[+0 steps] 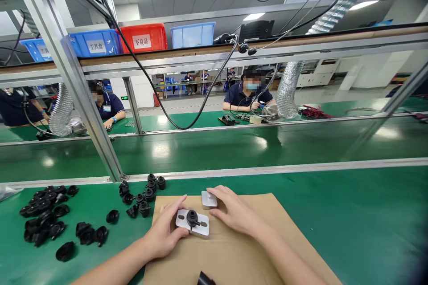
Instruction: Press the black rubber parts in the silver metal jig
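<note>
My left hand [166,230] grips the left end of a silver metal block [201,230], fingers behind and thumb in front. A black round part [191,217] with a small side spout sits upright on the block, between two oval slots. To the right and slightly farther back, my right hand [230,207] pinches a smaller silver block [209,199] between thumb and fingers. The two blocks are apart. Both are over a brown cardboard sheet [234,258] on the green table. A black cylindrical item [205,278] shows at the bottom edge, partly cut off.
Black cup-shaped parts [47,213] lie in piles at the left, with several black parts [149,193] behind the cardboard. A metal post [76,80] rises at the left. A black cable [187,128] hangs ahead. Across the line sits a masked person [249,93].
</note>
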Demonstrator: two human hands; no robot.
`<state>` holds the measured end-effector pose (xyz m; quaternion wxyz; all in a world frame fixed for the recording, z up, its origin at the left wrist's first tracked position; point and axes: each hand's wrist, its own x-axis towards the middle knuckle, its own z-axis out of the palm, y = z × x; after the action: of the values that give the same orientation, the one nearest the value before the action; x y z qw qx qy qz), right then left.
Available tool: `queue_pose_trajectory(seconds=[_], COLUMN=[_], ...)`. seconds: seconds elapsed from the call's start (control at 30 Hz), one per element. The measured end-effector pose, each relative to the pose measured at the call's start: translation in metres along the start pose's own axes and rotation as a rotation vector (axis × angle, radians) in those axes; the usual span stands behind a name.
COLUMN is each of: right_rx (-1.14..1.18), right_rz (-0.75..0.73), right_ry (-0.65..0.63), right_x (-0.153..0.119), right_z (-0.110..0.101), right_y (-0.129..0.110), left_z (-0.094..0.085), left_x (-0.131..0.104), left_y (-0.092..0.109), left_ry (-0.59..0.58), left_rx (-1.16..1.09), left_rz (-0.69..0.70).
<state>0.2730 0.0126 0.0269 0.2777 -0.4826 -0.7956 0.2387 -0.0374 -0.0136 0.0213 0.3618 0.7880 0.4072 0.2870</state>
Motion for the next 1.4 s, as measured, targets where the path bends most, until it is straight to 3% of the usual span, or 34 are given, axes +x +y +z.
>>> queue_pose_trajectory(seconds=[0.17,0.33,0.47,0.63,0.9,1.4], right_rx=[0.007,-0.044,0.103,0.386,0.244,0.287], right_rz=[-0.013,0.097,0.058,-0.139,-0.37,-0.31], right_ry=[0.009,0.108,0.184,0.043,-0.115,-0.214], right_x=[0.0,0.006,0.009,-0.003,-0.007,-0.005], right_z=[0.004,0.014,0.02,0.016,0.003,-0.003], right_y=[0.007,-0.005,-0.017,-0.04,-0.07,-0.073], left_z=[-0.002,-0.002,-0.004,-0.008,-0.003,-0.004], left_x=[0.002,0.002,0.001,0.002,-0.001,0.0], left_y=[0.005,0.008,0.005,-0.001,-0.008,-0.004], left_ry=[-0.014,-0.008,-0.019,-0.089,-0.047,-0.064], left_rx=[0.006,0.013,-0.003,-0.057,-0.075,-0.095], left_rz=[0.018,0.019,0.015,0.046,0.043,0.054])
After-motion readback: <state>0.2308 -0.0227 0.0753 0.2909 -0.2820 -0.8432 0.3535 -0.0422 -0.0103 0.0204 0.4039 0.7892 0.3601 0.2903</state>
